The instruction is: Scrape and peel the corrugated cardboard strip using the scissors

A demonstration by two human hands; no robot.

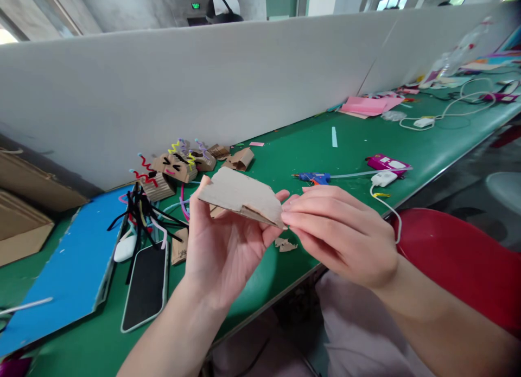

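My left hand (222, 247) holds a torn piece of brown corrugated cardboard (240, 195) from below, palm up, with the fingers curled round its edges. My right hand (342, 230) comes in from the right, and its fingertips pinch the right corner of the same piece. Both hands hover above the front edge of the green table (309, 149). Small cardboard scraps (285, 244) lie on the table just under the hands.
Cardboard figures with pipe-cleaner curls (175, 168), black pipe cleaners (140, 214), a phone (146, 285) and a blue board (69, 268) lie at the left. A blue glue gun (315, 177), a pink box (386, 163) and white cables (448, 108) lie to the right. A white partition (203, 78) backs the table.
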